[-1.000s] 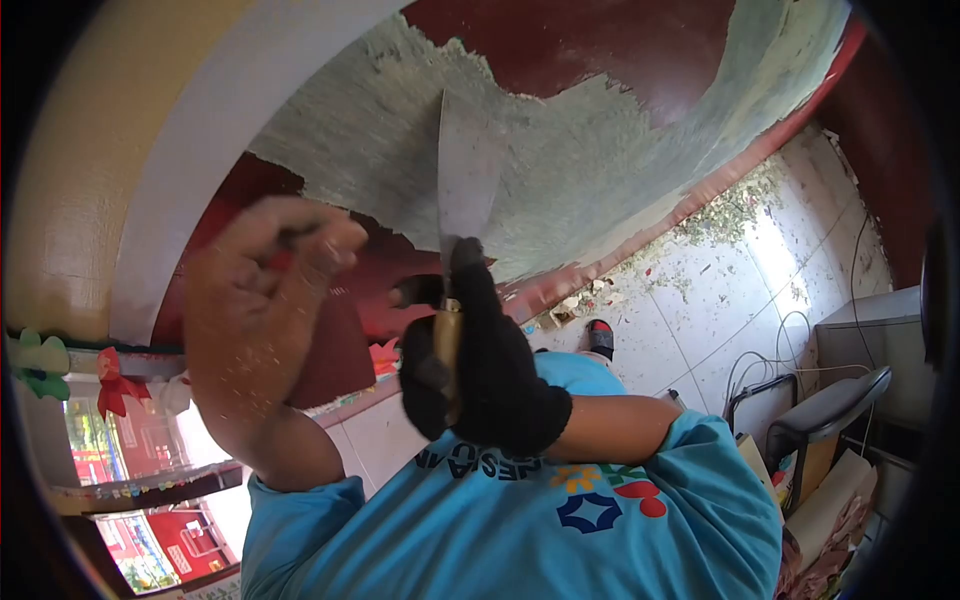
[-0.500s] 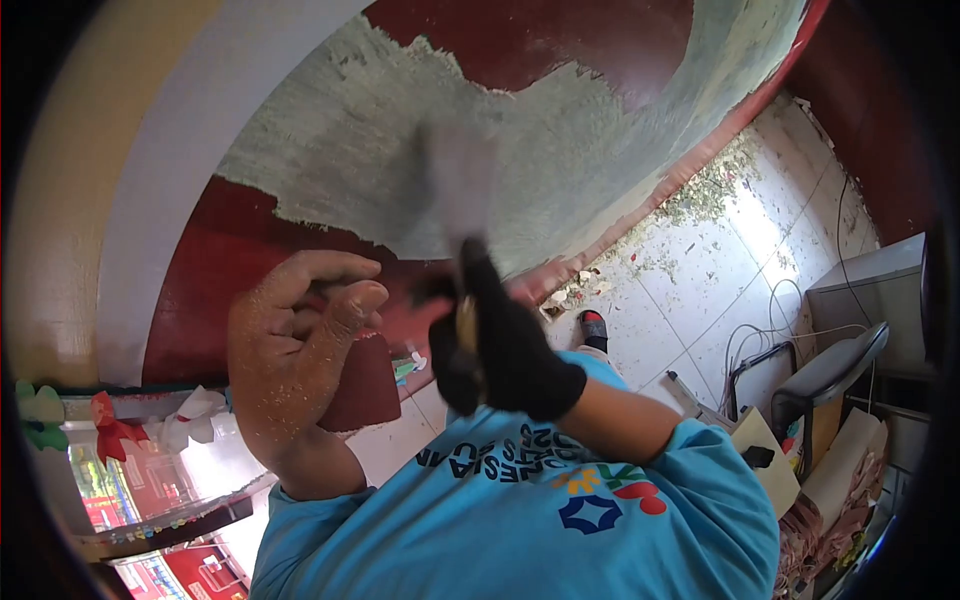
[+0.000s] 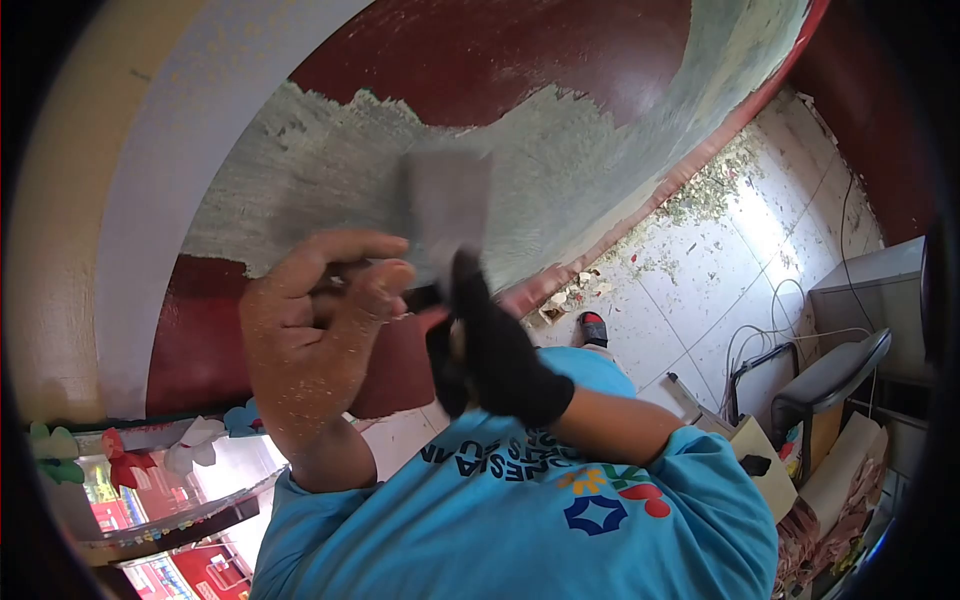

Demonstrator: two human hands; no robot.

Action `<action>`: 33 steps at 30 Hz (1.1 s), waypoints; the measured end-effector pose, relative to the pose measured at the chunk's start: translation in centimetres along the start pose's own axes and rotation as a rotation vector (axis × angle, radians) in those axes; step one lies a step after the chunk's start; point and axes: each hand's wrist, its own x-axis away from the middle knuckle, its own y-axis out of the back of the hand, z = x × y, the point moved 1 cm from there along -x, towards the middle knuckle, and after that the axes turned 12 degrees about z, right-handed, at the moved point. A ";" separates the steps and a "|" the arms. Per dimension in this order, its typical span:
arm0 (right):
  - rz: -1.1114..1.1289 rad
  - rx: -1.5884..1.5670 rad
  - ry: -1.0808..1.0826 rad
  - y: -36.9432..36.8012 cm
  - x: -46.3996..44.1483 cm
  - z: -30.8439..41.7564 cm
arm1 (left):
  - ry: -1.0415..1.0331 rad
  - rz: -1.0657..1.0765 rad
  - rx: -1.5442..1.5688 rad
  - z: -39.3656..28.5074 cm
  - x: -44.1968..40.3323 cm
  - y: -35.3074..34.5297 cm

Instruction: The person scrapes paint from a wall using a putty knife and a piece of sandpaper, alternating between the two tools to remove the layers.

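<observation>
Shut around the handle of a wide scraper [image 3: 452, 200] is my right hand [image 3: 508, 368], in a black glove. The blade, blurred by motion, points up over a grey-green bare patch [image 3: 330, 150] of the wall, between areas of dark red paint [image 3: 480, 60]. Whether its edge touches the wall cannot be made out. My left hand [image 3: 320, 335] is bare and dusted with pale flecks. It hovers left of the scraper before the wall, fingers loosely curled and thumb apart from them, with nothing visible in it.
Paint chips [image 3: 710, 190] litter the white tiled floor [image 3: 660, 310] along the wall's foot. A chair [image 3: 830, 375], loose cables [image 3: 765, 335] and a grey cabinet [image 3: 870, 285] stand at the right. Paper flowers [image 3: 125, 460] hang at the lower left.
The view has shifted, and the bare patch sits lower at the left. The scraper blade has moved down a little in the frame. My left hand has come closer to the gloved hand.
</observation>
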 end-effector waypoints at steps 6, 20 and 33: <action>0.071 -0.065 -0.040 1.7 0.3 3.2 | 0.011 0.002 -0.128 0.0 -1.5 -1.2; 0.219 0.154 0.354 7.0 0.3 8.4 | 0.384 0.115 -0.149 1.0 -1.8 -2.4; -0.154 0.992 0.838 8.1 -2.5 1.3 | 0.381 0.233 -0.285 2.4 -2.9 -3.5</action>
